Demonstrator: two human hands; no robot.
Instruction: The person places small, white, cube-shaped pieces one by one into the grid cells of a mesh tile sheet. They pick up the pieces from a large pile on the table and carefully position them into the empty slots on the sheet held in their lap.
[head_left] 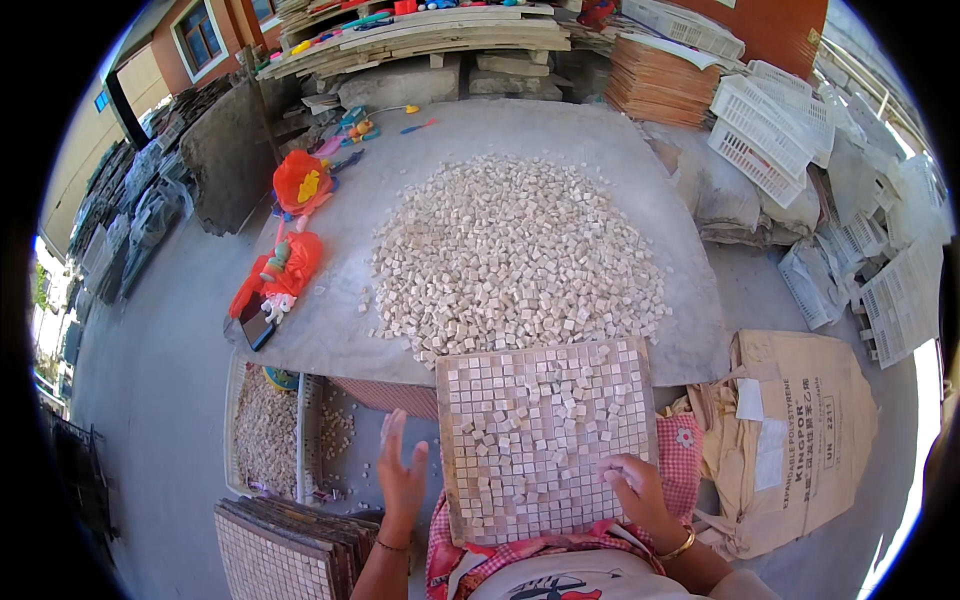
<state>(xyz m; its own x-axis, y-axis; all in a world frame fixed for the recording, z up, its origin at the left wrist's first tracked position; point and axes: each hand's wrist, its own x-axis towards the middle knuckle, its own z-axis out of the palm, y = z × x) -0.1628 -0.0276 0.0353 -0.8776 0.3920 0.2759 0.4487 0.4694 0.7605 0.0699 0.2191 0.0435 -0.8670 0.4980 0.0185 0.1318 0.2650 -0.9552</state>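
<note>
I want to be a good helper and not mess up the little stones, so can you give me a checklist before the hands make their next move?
1. Left hand free: ok. It is open beside the board, with nothing seen in it.
2. Right hand free: cannot tell. Its fingers are partly curled over the board's right side.
3. Stones on the gridded board all tidy: not ok. Some loose stones lie jumbled on top.
4. More stones nearby: ok. A big pile sits just beyond the board.
5. Phone away from the pile: ok. It lies at the table's left edge.
</note>
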